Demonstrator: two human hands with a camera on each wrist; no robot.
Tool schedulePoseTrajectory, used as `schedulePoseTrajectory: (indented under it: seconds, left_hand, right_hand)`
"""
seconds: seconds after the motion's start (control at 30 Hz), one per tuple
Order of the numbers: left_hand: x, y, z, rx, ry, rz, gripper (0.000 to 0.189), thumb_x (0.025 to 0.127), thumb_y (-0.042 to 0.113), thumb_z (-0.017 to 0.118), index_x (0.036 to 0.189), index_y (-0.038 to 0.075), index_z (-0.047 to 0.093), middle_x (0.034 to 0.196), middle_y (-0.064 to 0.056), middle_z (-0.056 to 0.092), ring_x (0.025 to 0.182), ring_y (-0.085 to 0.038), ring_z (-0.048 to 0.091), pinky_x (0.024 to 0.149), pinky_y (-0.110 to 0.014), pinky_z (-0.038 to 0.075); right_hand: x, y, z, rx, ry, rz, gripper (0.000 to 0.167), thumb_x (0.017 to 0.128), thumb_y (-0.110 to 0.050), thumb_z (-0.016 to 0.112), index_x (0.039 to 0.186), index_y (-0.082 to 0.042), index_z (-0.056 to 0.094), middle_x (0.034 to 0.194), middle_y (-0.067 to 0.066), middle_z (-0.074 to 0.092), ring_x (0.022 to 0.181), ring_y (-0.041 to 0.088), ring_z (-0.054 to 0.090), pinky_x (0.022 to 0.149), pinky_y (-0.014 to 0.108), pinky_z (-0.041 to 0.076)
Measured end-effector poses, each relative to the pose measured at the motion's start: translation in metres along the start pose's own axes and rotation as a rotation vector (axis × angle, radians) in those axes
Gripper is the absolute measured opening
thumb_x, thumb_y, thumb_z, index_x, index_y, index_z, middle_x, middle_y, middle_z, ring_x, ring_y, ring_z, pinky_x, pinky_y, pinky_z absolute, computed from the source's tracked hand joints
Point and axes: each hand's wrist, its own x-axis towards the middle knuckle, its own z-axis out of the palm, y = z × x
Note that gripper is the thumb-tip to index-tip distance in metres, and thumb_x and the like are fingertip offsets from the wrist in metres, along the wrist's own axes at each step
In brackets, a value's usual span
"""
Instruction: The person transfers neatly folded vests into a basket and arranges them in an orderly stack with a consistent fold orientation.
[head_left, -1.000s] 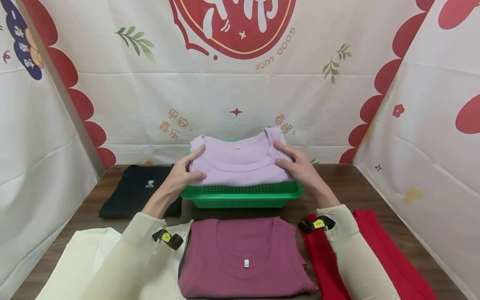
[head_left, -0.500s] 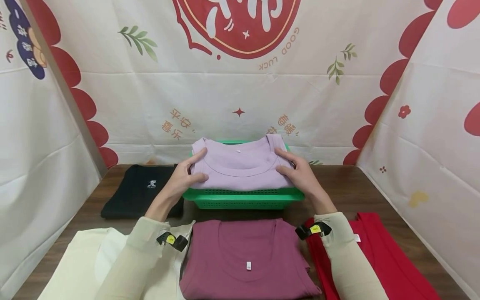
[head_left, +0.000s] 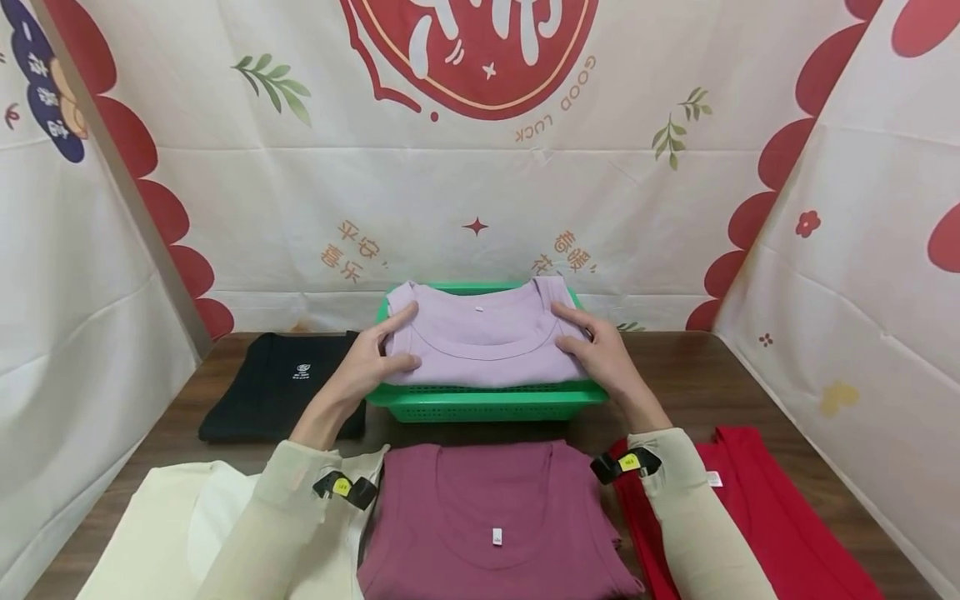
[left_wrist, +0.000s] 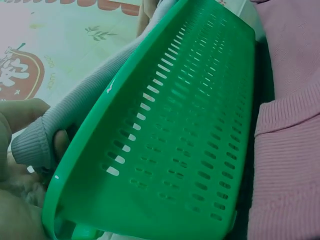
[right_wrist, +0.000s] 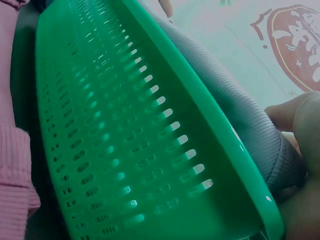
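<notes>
A folded lilac scoop-neck top [head_left: 483, 368] lies level at the mouth of a green slotted plastic basket [head_left: 487, 412]. My left hand [head_left: 369, 357] pinches its left edge, thumb on top and other fingers largely hidden beneath. Its right edge is held the same way by my right hand [head_left: 602, 353]. In the left wrist view the ribbed fabric [left_wrist: 92, 92] rises just past the basket's rim, its folded end between thumb and fingers. The right wrist view has the top's other end [right_wrist: 250, 120] in my right hand, close to the rim. The basket's inside is mostly covered.
A folded plum tank top [head_left: 491, 517] lies in front of the basket. Cream garments [head_left: 168, 517] lie front left, a red one [head_left: 780, 517] front right. A folded black garment [head_left: 258, 387] is left of the basket. Printed cloth [head_left: 480, 183] walls the back and sides.
Both hands have lowered the lilac top towards the basket, and more of the basket's back rim shows behind it. The grip is unchanged. The other garments stay where they were.
</notes>
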Motion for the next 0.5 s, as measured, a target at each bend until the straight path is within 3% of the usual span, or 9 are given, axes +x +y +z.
schedulePoseTrajectory:
  seconds: [0.3, 0.4, 0.5]
  left_hand:
    - [0.0019, 0.0000, 0.0029, 0.093, 0.014, 0.009, 0.084, 0.087, 0.002, 0.072, 0.162, 0.017, 0.035, 0.171, 0.003, 0.029, 0.144, -0.018, 0.034, 0.096, -0.011, 0.039]
    - [0.0027, 0.0009, 0.0027, 0.129, 0.016, 0.018, 0.085, 0.088, 0.002, 0.072, 0.162, 0.016, 0.034, 0.171, 0.002, 0.028, 0.154, -0.017, 0.023, 0.108, -0.020, 0.038]
    - [0.0038, 0.0005, 0.0033, 0.159, 0.025, 0.034, 0.085, 0.087, 0.000, 0.071, 0.162, 0.013, 0.034, 0.170, -0.001, 0.029, 0.159, -0.018, 0.016, 0.120, -0.037, 0.032]
  right_hand:
    - [-0.0007, -0.0008, 0.0041, -0.029, -0.005, 0.045, 0.052, 0.100, -0.012, 0.061, 0.151, -0.016, 0.054, 0.164, 0.010, 0.042, 0.157, 0.026, 0.026, 0.126, 0.054, 0.023]
    - [0.0011, -0.0014, 0.0054, -0.038, -0.001, 0.028, 0.052, 0.100, -0.010, 0.060, 0.151, -0.014, 0.054, 0.163, 0.010, 0.043, 0.156, 0.027, 0.028, 0.126, 0.054, 0.024]
    - [0.0008, -0.0022, 0.0063, -0.050, 0.003, 0.009, 0.053, 0.099, -0.009, 0.061, 0.151, -0.012, 0.054, 0.163, 0.012, 0.044, 0.155, 0.028, 0.029, 0.125, 0.054, 0.025]
